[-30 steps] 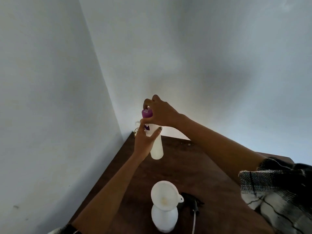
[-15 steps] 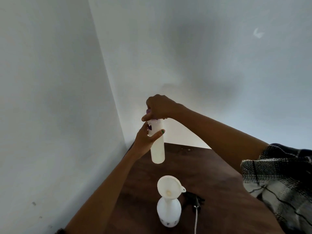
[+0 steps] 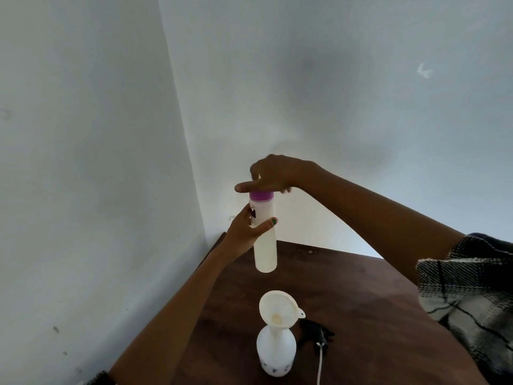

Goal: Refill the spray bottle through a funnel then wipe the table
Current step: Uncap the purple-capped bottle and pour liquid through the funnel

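Fingers of left hand (image 3: 244,232) grip refill bottle (image 3: 265,240); right hand (image 3: 273,175) fingers grasp its cap (image 3: 261,195).

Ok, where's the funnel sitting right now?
In the head view the funnel stands in the neck of the white spray bottle on the wooden table, low and centre, with the black sprayer head lying just to its right.

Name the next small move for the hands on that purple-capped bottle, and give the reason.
Probably twist the purple cap off with the right hand while the left hand steadies the refill bottle. The cap looks still seated, so nothing can pour yet, and the funnel already sits in the open spray bottle below.
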`<state>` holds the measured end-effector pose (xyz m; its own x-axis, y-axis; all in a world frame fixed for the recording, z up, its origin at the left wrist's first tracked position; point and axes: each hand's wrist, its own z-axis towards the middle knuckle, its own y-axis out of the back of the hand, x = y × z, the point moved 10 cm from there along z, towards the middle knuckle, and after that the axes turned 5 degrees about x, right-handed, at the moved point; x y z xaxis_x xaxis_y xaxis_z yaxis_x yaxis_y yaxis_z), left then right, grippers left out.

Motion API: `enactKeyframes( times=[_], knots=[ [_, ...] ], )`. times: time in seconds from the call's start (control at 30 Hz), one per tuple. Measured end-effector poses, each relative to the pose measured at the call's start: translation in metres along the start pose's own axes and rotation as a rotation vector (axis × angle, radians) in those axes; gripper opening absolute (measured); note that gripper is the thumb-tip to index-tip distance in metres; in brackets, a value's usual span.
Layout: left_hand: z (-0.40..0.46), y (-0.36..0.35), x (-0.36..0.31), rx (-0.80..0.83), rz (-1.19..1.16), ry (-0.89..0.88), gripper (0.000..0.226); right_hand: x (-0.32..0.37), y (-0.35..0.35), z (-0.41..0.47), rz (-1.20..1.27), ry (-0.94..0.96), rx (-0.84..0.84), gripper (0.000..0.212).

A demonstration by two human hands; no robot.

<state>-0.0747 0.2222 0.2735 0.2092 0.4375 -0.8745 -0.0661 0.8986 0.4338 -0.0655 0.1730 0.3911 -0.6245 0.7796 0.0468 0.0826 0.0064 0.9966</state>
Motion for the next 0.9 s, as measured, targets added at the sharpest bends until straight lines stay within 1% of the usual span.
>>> enactKeyframes(
  times=[0.03, 0.07, 0.13, 0.17, 0.23, 0.27, 0.33, 0.4, 0.43, 0.47, 0.53, 0.57, 0.63, 0.7, 0.77, 0.83, 0.9],
  knots=[
    [0.0, 0.001, 0.0, -0.006, 0.007, 0.0, 0.057, -0.005, -0.007, 0.0, -0.025, -0.057, 0.055, 0.062],
    [0.0, 0.002, 0.0, -0.012, 0.018, -0.001, 0.056, -0.006, -0.013, 0.0, -0.013, -0.073, 0.108, 0.056],
    [-0.001, 0.001, 0.002, -0.005, 0.032, -0.004, 0.055, -0.001, -0.021, -0.001, 0.035, -0.022, 0.193, 0.036],
    [-0.002, -0.001, 0.003, 0.002, 0.035, -0.006, 0.054, 0.002, -0.024, -0.003, 0.059, 0.017, 0.247, 0.03],
    [-0.002, -0.003, 0.006, 0.011, 0.036, -0.002, 0.052, 0.005, -0.027, -0.006, 0.082, 0.072, 0.324, 0.037],
    [-0.002, -0.003, 0.008, 0.009, 0.031, 0.002, 0.051, 0.004, -0.026, -0.006, 0.086, 0.073, 0.321, 0.043],
    [0.0, -0.002, 0.008, 0.001, 0.014, 0.008, 0.053, 0.0, -0.019, -0.005, 0.069, 0.026, 0.24, 0.057],
    [0.0, -0.002, 0.006, 0.001, 0.013, 0.007, 0.056, -0.003, -0.013, -0.003, -0.03, -0.035, 0.154, 0.064],
    [0.001, -0.003, 0.006, 0.004, 0.02, 0.008, 0.057, -0.003, -0.012, 0.0, -0.073, -0.036, 0.134, 0.062],
    [0.001, -0.003, 0.006, 0.005, 0.027, 0.007, 0.056, -0.001, -0.014, 0.002, -0.082, -0.018, 0.147, 0.055],
    [0.002, -0.004, 0.007, 0.015, 0.037, 0.005, 0.055, 0.005, -0.021, 0.001, -0.024, 0.054, 0.253, 0.033],
    [0.001, -0.004, 0.008, 0.02, 0.038, 0.008, 0.055, 0.008, -0.022, -0.002, 0.03, 0.088, 0.313, 0.032],
    [0.001, -0.004, 0.009, 0.021, 0.029, 0.012, 0.055, 0.013, -0.022, -0.008, 0.08, 0.127, 0.382, 0.043],
    [0.001, -0.005, 0.007, 0.027, 0.029, -0.001, 0.056, 0.006, -0.019, -0.008, 0.107, 0.037, 0.329, 0.057],
    [0.003, -0.005, 0.007, 0.027, 0.042, -0.008, 0.057, -0.004, -0.019, -0.006, 0.071, -0.088, 0.269, 0.062],
    [0.003, -0.005, 0.007, 0.028, 0.054, -0.009, 0.056, -0.006, -0.019, 0.0, -0.003, -0.09, 0.233, 0.054],
    [0.004, -0.007, 0.007, 0.037, 0.067, -0.006, 0.055, -0.003, -0.025, -0.001, 0.007, -0.044, 0.3, 0.034]
  ],
)
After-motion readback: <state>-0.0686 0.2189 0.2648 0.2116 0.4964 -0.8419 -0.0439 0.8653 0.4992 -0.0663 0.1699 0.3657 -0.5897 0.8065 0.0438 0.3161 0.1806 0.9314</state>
